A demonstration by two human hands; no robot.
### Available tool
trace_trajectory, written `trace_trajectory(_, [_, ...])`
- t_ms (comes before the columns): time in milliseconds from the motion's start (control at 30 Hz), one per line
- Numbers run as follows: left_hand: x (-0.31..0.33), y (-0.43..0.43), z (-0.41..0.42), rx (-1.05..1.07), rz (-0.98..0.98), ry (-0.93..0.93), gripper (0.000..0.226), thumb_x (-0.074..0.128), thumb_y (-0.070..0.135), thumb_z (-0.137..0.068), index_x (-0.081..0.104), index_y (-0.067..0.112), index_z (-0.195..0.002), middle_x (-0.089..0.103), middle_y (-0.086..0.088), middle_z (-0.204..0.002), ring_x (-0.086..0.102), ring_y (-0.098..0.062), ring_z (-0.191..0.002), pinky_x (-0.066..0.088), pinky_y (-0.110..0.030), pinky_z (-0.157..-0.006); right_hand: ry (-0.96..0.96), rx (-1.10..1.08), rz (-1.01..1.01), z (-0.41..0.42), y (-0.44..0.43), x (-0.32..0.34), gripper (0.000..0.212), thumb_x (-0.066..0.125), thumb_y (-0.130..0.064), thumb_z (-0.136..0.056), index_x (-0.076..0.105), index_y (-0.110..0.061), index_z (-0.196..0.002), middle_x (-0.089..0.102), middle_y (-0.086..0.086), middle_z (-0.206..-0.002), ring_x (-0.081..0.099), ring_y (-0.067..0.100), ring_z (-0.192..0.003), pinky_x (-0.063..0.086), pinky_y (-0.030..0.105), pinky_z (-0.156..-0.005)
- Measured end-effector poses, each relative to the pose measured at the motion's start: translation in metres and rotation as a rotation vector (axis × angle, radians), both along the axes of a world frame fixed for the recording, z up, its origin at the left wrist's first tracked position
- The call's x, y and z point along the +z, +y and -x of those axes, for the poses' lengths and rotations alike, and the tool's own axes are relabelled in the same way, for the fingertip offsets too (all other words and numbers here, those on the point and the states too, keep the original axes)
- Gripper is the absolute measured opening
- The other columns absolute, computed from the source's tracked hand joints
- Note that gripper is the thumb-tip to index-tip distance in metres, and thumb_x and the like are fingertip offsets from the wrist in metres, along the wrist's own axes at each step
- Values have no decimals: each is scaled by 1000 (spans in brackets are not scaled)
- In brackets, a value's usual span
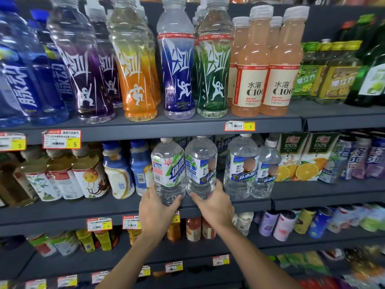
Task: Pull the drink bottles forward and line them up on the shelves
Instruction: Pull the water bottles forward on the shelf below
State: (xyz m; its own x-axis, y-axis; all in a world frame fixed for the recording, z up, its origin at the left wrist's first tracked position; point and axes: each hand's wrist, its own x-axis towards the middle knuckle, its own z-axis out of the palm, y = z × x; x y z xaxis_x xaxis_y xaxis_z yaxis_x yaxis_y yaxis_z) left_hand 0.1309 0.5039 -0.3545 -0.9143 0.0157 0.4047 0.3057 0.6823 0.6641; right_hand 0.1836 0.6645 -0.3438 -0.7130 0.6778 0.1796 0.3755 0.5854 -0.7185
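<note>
On the middle shelf two clear bottles stand side by side at the front edge. My left hand grips the base of the clear bottle with the green and white label. My right hand wraps the base of the clear bottle with the blue and white label. To their right stand two more clear blue-label bottles, a little further back. Other bottles of the same kind show dimly behind them.
The top shelf holds blue, purple, orange, dark blue and green sports drinks and pink C100 bottles. Tea bottles and blue milk-drink bottles stand left of my hands; orange juice cartons right. Cans fill the shelf below.
</note>
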Motion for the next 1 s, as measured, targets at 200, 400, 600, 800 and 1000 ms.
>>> trace_trajectory(200, [-1, 0, 1, 3, 5, 35, 83, 74, 65, -73, 48, 14, -133, 63, -2, -118, 55, -20, -112, 48, -37, -95, 49, -126, 48, -2, -11, 0, 88, 74, -73, -62, 40, -23, -126, 73, -3, -99, 71, 23, -93, 54, 35, -77])
trace_trajectory(400, [-1, -2, 1, -4, -3, 33, 84, 75, 65, -72, 47, 17, -135, 62, 0, -118, 54, -18, -113, 47, -35, -94, 100, -267, 48, -2, -26, -7, 93, 74, -76, -63, 37, -20, -128, 74, 2, -102, 71, 25, -95, 45, 34, -73])
trace_trajectory(600, [-3, 0, -1, -6, -38, 16, 80, 76, 63, -73, 48, 16, -131, 61, -1, -119, 53, -18, -113, 49, -37, -94, 141, -345, 75, -4, -45, -12, 104, 74, -74, -66, 33, -17, -143, 68, 4, -121, 69, 26, -104, 49, 37, -76])
trace_trajectory(800, [-4, -1, 0, -5, -35, 35, 80, 77, 62, -72, 49, 15, -131, 62, -1, -117, 54, -18, -112, 50, -38, -93, 118, -340, 82, -7, -40, -22, 95, 73, -70, -69, 38, -19, -141, 71, 0, -114, 69, 23, -101, 55, 37, -78])
trace_trajectory(1000, [-5, -1, 1, -11, -34, 40, 80, 76, 61, -73, 48, 16, -133, 62, 0, -119, 53, -17, -113, 48, -35, -94, 163, -357, 115, -5, -36, -25, 88, 76, -66, -66, 44, -20, -134, 74, -4, -101, 71, 21, -94, 55, 37, -77])
